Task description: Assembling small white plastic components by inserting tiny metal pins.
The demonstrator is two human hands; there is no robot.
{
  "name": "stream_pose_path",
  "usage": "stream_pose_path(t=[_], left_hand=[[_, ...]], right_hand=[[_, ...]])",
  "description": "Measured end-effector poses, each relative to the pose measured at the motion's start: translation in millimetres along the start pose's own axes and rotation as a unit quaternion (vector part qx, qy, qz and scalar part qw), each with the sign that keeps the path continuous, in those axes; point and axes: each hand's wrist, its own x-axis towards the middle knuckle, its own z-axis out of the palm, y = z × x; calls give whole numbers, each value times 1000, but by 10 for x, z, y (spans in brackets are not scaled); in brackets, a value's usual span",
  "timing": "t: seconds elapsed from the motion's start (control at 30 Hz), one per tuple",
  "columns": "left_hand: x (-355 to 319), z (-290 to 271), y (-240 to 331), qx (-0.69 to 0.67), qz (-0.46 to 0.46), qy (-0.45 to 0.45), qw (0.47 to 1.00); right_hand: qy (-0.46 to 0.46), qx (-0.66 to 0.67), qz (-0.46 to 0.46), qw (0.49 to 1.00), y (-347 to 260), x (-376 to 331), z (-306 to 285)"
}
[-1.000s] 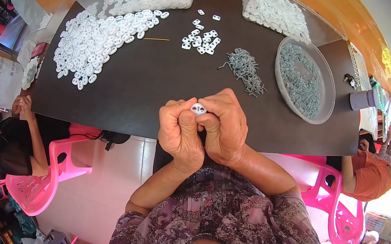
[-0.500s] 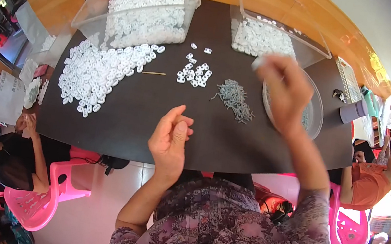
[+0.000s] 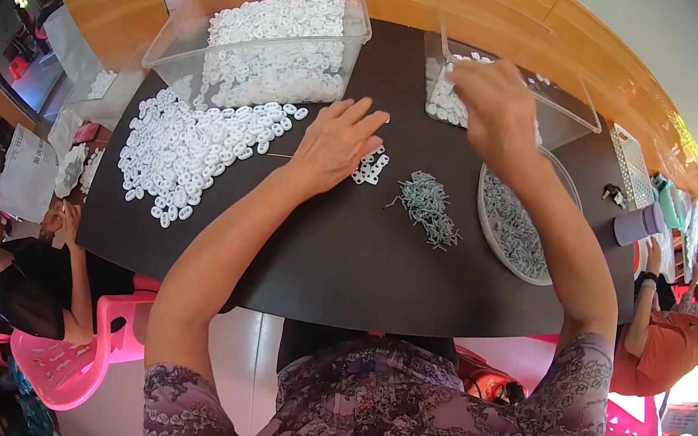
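Observation:
My left hand (image 3: pixel 339 144) reaches over a small group of white two-hole plastic pieces (image 3: pixel 370 168), its fingers stretched and a little apart, covering part of the group. Whether a piece lies under the fingertips is hidden. My right hand (image 3: pixel 498 105) is raised over the near side of the right clear bin (image 3: pixel 580 123), fingers bent and together; what they hold, if anything, cannot be made out. White pieces (image 3: pixel 445 103) lie in that bin. Between my hands on the table is a loose pile of grey screws (image 3: pixel 427 209), beside a round clear tub (image 3: pixel 577 195) of screws (image 3: pixel 516 233).
A heap of white oval pieces (image 3: pixel 190 149) spreads before the left clear bin (image 3: pixel 159 56), itself full of such pieces. A thin yellowish stick (image 3: pixel 279 155) lies by the heap. A grey-purple cup (image 3: pixel 639 224) and keys (image 3: pixel 614 195) are at right. People sit at both sides.
My left hand has moved forward from the table's near side onto the small white group. My right hand has gone forward from above the round tub to the right bin.

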Motion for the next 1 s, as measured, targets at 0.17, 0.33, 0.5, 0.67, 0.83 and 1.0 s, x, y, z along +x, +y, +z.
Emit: stream_pose_path(t=[0.17,0.33,0.5,0.67,0.83,1.0], left_hand=[[164,264,-304,110,111,-87,984],[46,164,-162,54,17,-170,984],[-158,-37,-15,36,13,-158,987],[-317,-86,152,8,17,-148,989],[-456,-337,231,-47,12,-142,989],[-362,-675,-264,88,-94,-81,988]], right_hand=[[-59,67,30,996,-155,-164,78],[-148,128,118,974,-60,-407,420],[-235,131,150,951,-152,-432,861],[-218,130,79,964,-464,-564,936],[-232,216,85,944,-601,-522,672],[-180,199,126,955,-481,-354,580]])
